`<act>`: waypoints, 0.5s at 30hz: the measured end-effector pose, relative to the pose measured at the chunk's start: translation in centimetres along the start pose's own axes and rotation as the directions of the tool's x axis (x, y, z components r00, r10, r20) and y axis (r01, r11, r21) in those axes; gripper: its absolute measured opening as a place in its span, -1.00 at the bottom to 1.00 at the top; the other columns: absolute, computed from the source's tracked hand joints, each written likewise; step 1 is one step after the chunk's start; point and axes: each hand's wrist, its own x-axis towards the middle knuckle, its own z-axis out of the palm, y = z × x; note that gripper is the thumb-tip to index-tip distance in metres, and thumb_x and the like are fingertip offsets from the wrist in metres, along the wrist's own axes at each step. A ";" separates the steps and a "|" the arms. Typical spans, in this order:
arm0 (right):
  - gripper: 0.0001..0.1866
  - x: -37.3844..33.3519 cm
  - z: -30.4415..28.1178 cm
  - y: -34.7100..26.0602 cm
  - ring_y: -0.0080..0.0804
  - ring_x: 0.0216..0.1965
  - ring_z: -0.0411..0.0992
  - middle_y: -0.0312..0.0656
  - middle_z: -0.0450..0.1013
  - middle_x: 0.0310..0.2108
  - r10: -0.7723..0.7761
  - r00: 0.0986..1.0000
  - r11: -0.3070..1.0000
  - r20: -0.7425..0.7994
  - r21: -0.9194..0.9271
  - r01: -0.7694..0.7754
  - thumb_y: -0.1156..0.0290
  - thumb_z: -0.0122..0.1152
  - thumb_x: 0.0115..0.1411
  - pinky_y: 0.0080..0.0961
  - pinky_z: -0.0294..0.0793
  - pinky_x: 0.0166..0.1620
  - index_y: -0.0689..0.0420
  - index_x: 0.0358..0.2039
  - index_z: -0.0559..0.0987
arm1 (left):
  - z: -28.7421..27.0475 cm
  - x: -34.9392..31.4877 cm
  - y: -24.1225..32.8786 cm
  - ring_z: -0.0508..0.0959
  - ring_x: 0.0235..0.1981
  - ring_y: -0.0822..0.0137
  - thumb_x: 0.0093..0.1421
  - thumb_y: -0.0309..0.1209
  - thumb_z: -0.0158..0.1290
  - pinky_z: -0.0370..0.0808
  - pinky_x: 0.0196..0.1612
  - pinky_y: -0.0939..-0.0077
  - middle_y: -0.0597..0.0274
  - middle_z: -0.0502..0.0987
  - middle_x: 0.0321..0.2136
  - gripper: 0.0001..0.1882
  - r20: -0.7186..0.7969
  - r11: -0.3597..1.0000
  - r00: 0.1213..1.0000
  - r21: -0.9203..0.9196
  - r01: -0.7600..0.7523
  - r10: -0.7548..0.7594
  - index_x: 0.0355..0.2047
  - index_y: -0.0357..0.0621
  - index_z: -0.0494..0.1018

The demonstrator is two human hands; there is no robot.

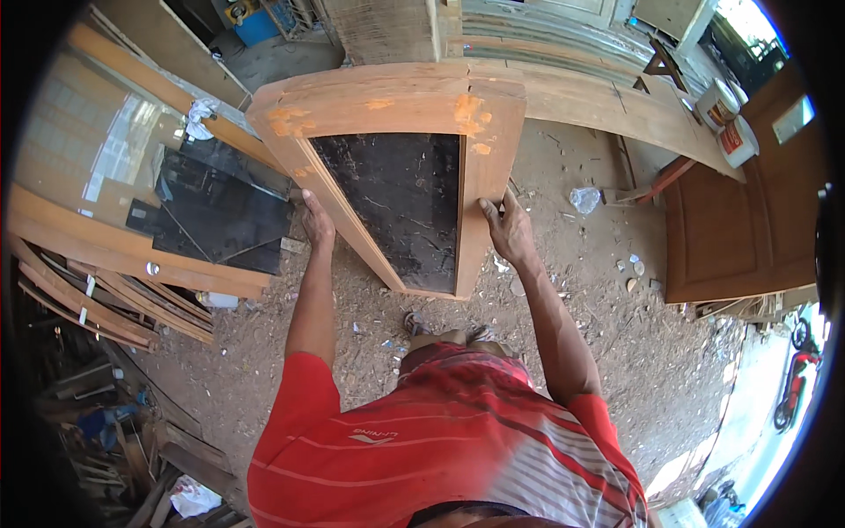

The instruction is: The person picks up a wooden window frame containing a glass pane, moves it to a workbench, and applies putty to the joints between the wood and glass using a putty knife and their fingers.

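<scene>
Dirt flr (634,352): grips (319,222) (509,231) hold frame (374,99); bkts' (738,143) contents unclear.

Right hand (512,236): partly hidden behind wooden frame (481,180). Upper centre: wooden board (380,31) cut off by top edge. Lower right: bluish bundle (723,509), kind unclear.

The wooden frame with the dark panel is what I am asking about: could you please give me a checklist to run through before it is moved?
1. Left hand at the left edge of the wooden frame: ok.
2. Right hand on the right side, thumb on the front: ok.
3. Ground free of litter: not ok; scraps and a clear plastic bag lie there.
4. White buckets apart from the frame: ok.
5. Orange patches dry: cannot tell.
</scene>
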 end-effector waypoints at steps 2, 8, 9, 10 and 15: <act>-0.21 0.2 0.4 2.7 0.10 0.20 0.50 0.32 0.45 0.22 -0.031 0.999 0.998 -0.029 -0.046 0.030 0.03 0.31 0.37 -0.15 0.59 0.07 0.32 0.39 0.32 | 1.0 -0.6 -1.2 0.49 0.28 -0.04 0.48 0.33 -0.35 0.34 0.34 0.20 -0.23 0.50 0.24 -0.04 -0.113 0.994 0.988 0.061 -0.096 0.102 0.31 -0.44 0.36; -0.10 -1.2 -1.1 4.0 0.09 0.24 0.48 0.34 0.41 0.25 -0.004 0.990 1.000 -0.138 -0.003 0.003 -0.04 0.35 0.33 -0.15 0.60 0.08 0.40 0.40 0.28 | -2.6 -1.9 -4.7 0.46 0.29 -0.07 0.52 0.22 -0.29 0.32 0.36 0.15 -0.25 0.43 0.30 -0.17 -0.060 0.997 0.998 -0.074 0.012 -0.016 0.32 -0.37 0.37; -0.09 -1.3 -1.1 3.1 0.10 0.24 0.48 0.35 0.41 0.25 -0.025 0.979 1.000 -0.203 0.005 0.026 -0.03 0.36 0.33 -0.16 0.60 0.09 0.42 0.40 0.26 | -4.3 -2.1 -6.3 0.46 0.29 -0.07 0.52 0.22 -0.29 0.32 0.36 0.15 -0.25 0.43 0.30 -0.17 -0.057 0.998 0.998 -0.062 0.023 -0.026 0.32 -0.37 0.37; -0.06 -1.3 -1.4 2.9 0.06 0.25 0.47 0.30 0.40 0.29 0.010 0.979 0.999 -0.203 -0.033 -0.017 -0.13 0.25 0.36 -0.14 0.53 0.19 0.39 0.43 0.24 | -5.9 -2.5 -8.1 0.48 0.29 -0.03 0.52 0.21 -0.28 0.33 0.37 0.17 -0.21 0.45 0.28 -0.19 -0.004 0.993 0.994 -0.040 0.109 -0.109 0.31 -0.33 0.40; -0.15 -0.8 -1.4 0.6 -0.16 0.35 0.37 0.06 0.38 0.36 0.201 0.978 0.874 -0.056 0.460 -0.154 -0.25 -0.20 0.49 -0.14 0.26 0.38 0.23 0.46 0.29 | -13.6 -9.1 -19.4 0.55 0.22 0.07 0.52 0.23 -0.31 0.42 0.29 0.14 -0.13 0.61 0.11 -0.20 0.208 0.813 0.958 0.581 0.041 -0.197 0.20 -0.27 0.52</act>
